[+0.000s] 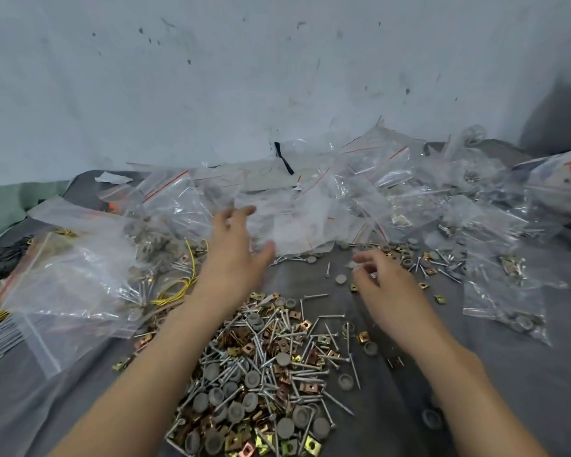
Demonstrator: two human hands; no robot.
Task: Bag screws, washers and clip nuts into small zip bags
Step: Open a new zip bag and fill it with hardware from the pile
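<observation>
A mixed heap (pixel 264 367) of silver screws, grey round washers and gold clip nuts lies on the grey cloth near me. Behind it spreads a pile of small clear zip bags (pixel 307 206) with red seal lines. My left hand (pixel 236 249) reaches forward with fingers spread, its fingertips at the front edge of the bag pile; it holds nothing. My right hand (pixel 381 282) hovers over the cloth to the right with fingers loosely curled, above a loose washer (pixel 341 279) and a few scattered clip nuts. Nothing shows in its grip.
A large clear bag (pixel 66 285) with hardware lies at the left, beside yellow wire (pixel 178 285). Filled small bags (pixel 505 301) lie at the right. A stained white wall (pixel 277 77) rises behind the table. Grey cloth (pixel 524 390) covers the surface.
</observation>
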